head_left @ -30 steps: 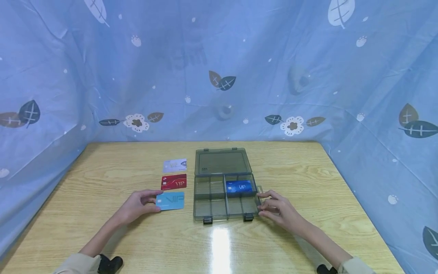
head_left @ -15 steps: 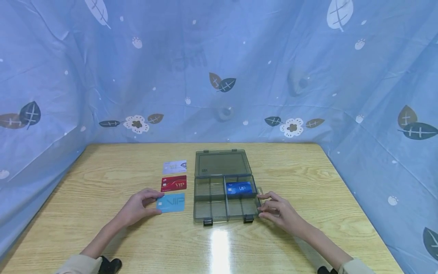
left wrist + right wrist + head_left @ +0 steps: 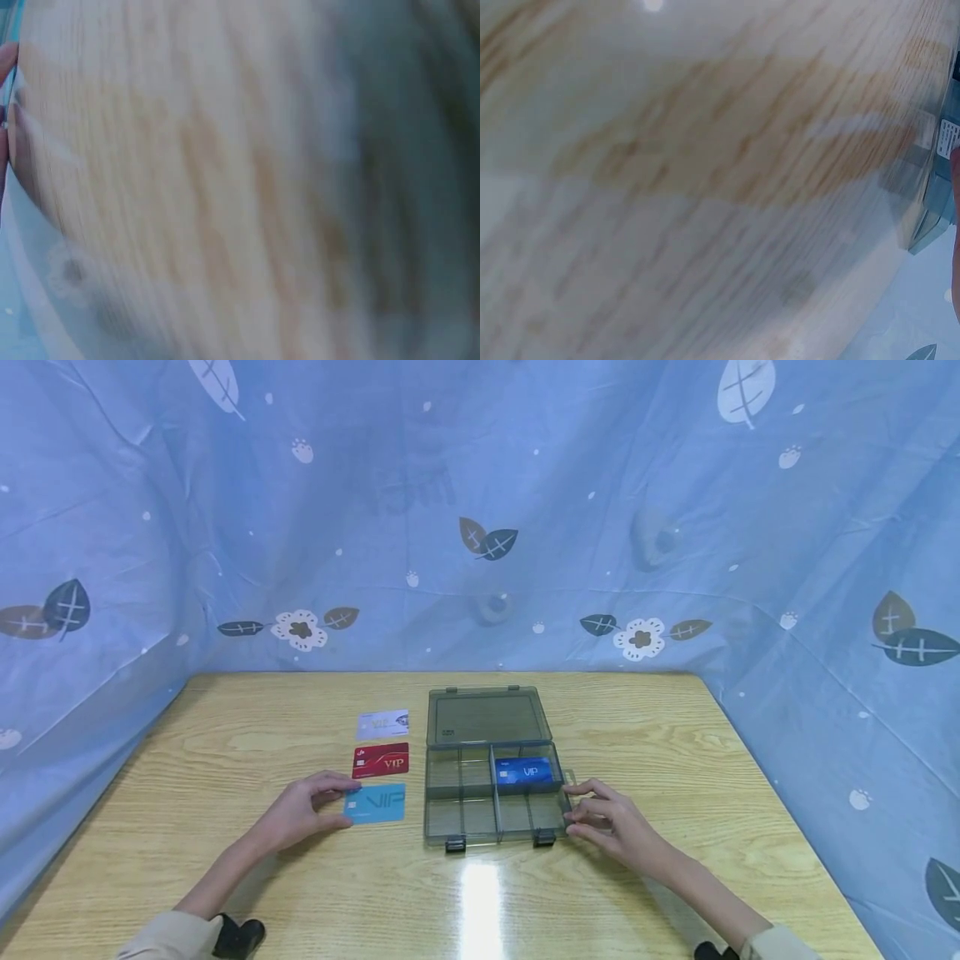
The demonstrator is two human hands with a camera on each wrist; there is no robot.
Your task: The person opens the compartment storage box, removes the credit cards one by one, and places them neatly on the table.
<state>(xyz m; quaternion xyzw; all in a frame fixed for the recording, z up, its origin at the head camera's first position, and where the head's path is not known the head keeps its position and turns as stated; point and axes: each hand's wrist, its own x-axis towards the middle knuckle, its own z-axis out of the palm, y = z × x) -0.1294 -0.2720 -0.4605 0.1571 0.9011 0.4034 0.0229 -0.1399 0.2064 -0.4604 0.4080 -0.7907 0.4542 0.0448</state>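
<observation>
My left hand [image 3: 303, 814] pinches the left edge of a light-blue VIP card [image 3: 378, 803], with the thumb at the near corner and the fingers at the far corner. Beyond it lie a red VIP card [image 3: 381, 760] and a pale lilac VIP card [image 3: 383, 724]. To the right stands a smoky see-through compartment box [image 3: 442, 816] with its lid [image 3: 491, 717] folded back. A dark blue VIP card [image 3: 523, 770] lies in its far right compartment. My right hand [image 3: 622, 833] touches the box's right side with its fingertips, fingers loosely bent. Only fingers show at the wrist views' edges.
All of it is on a light wood table [image 3: 225, 743]. Two black latches, a left latch [image 3: 456, 843] and a right latch [image 3: 544, 837], jut from the box's front. A blue leaf-print cloth [image 3: 480, 560] hangs behind and along both sides.
The light-blue card and left hand have barely shifted relative to the table. The right hand stays at the box's side. The head view has tilted very slightly.
</observation>
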